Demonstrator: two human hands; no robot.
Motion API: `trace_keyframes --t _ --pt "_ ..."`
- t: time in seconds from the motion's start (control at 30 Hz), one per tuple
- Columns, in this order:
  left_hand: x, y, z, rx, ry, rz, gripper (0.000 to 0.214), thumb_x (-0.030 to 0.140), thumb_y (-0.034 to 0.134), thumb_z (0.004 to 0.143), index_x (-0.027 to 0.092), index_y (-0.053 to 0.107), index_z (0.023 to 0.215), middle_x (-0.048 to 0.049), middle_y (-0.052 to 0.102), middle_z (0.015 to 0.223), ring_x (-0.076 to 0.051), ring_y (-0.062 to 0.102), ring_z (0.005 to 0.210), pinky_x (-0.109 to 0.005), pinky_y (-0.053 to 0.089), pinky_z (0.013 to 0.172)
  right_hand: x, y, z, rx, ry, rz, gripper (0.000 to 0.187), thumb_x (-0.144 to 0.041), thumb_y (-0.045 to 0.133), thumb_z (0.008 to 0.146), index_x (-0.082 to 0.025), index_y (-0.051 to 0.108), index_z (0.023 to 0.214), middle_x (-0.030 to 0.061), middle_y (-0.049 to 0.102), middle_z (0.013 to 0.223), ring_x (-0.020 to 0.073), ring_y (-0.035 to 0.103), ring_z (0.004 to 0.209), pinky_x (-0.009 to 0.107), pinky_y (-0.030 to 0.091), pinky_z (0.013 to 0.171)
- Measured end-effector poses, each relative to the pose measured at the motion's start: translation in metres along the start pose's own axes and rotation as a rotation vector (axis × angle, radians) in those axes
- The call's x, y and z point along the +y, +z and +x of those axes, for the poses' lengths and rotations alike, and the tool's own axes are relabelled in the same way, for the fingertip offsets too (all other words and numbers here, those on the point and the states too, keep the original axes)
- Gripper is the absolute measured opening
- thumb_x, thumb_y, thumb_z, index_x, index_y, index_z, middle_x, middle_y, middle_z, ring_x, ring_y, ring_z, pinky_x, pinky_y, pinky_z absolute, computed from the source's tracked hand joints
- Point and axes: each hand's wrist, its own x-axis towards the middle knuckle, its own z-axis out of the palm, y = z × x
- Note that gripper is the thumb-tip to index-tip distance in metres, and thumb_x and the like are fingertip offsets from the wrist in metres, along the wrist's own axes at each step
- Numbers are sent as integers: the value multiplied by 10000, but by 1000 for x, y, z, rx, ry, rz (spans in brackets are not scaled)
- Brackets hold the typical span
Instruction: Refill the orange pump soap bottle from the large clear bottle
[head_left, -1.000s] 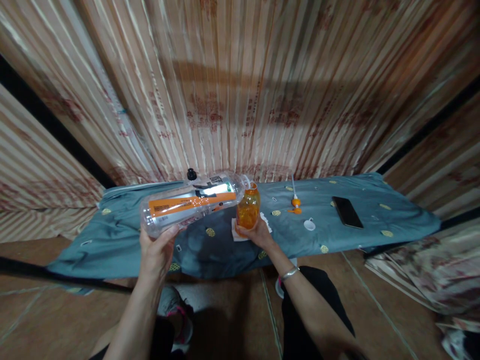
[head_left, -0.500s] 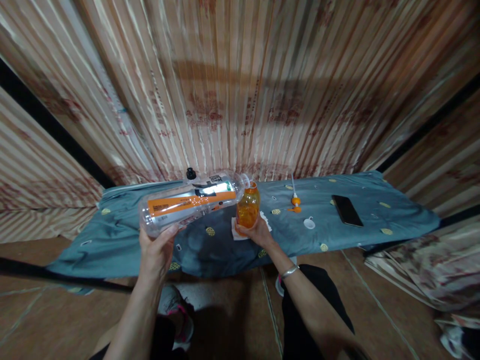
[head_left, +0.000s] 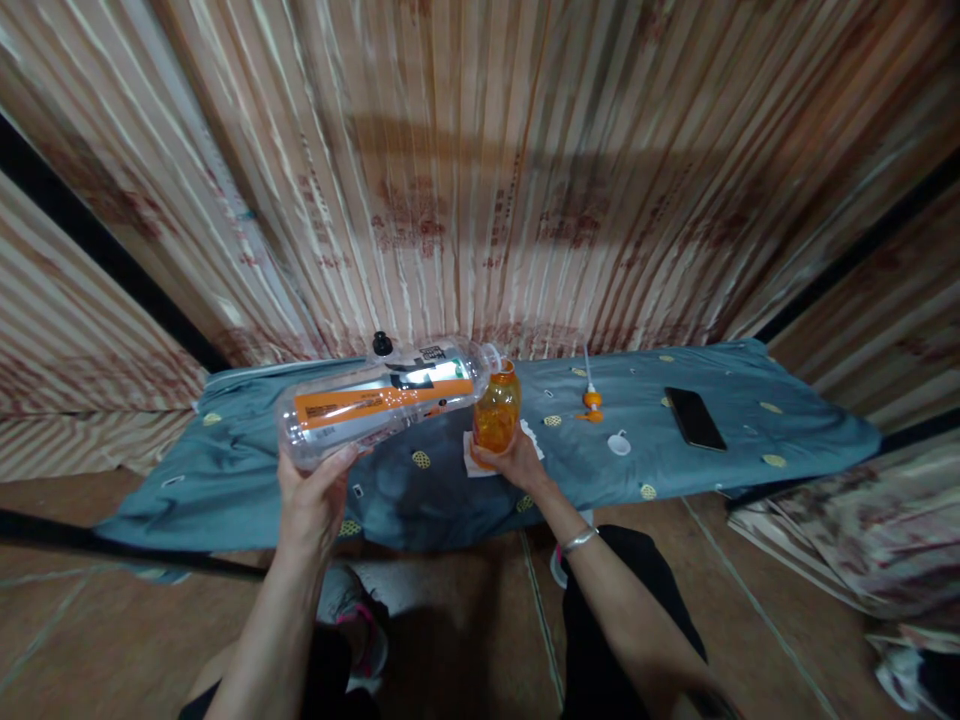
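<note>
My left hand (head_left: 319,495) grips the base of a large clear plastic bottle (head_left: 382,395) with an orange and silver label. The bottle is tilted nearly flat, its uncapped mouth at the rim of a translucent orange bottle (head_left: 496,415). Wrapped round the lower part of that orange bottle is my right hand (head_left: 514,460). Liquid shows in the orange bottle, which stands upright over a white tissue (head_left: 477,466). To the right lies an orange pump top (head_left: 592,400) with a clear tube. Whether liquid is flowing is too fine to make out.
A black phone (head_left: 695,419) rests on the teal cloth (head_left: 585,470) at the right. Behind the clear bottle a black cap or knob (head_left: 382,344) shows. Striped curtains (head_left: 465,200) hang at the back, and dark metal poles (head_left: 105,245) frame both sides.
The liquid in the orange bottle looks about the same. Both hands hold their bottles in nearly the same place, with only a very slight shift of the view.
</note>
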Motion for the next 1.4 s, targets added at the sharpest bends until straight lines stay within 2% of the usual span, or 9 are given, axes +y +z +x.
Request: trace_keyframes --t 0.27,0.5,0.77,0.93,1.17,1.4 --pt "0 0 1 3 18 0 660 271 1143 420 200 882 1023 -50 899 976 -227 812 830 -307 723 693 -5 0 -1 2 14 -16 758 -364 1081 733 -277 756 1413 85 942 1294 387 922 1267 564 751 1162" --pt "1 0 0 18 9 -19 604 212 1111 413 201 867 966 -34 901 966 -229 815 819 -307 722 667 -3 -1 0 1 4 -5 769 -361 1079 730 -257 748 1416 107 939 1300 391 923 1259 553 746 1159" --pt "4 3 -2 21 -11 -1 668 222 1105 393 214 888 1025 -32 907 968 -228 810 805 -312 720 670 1 1 2 11 2 -9 764 -381 1076 710 -278 739 1387 80 946 1252 379 929 1224 560 754 1147" --pt "3 3 -1 -2 -8 26 734 249 1105 415 217 899 1119 -48 901 971 -245 814 828 -319 710 681 -1 3 0 16 6 -1 687 -379 1061 728 -283 752 1333 87 950 1263 376 935 1209 553 762 1138" --pt "1 0 -1 5 6 28 711 276 1117 430 227 886 1101 -56 891 1003 -263 808 860 -363 707 718 -6 0 -1 22 23 -30 738 -348 1068 724 -267 748 1384 96 947 1237 400 931 1236 566 761 1145" --pt "-3 -4 1 -19 9 53 880 308 1121 455 241 867 1295 -62 887 1059 -282 816 875 -393 698 737 -11 -2 -2 12 25 -54 686 -367 1065 729 -289 776 1346 77 950 1281 370 929 1235 553 760 1155"
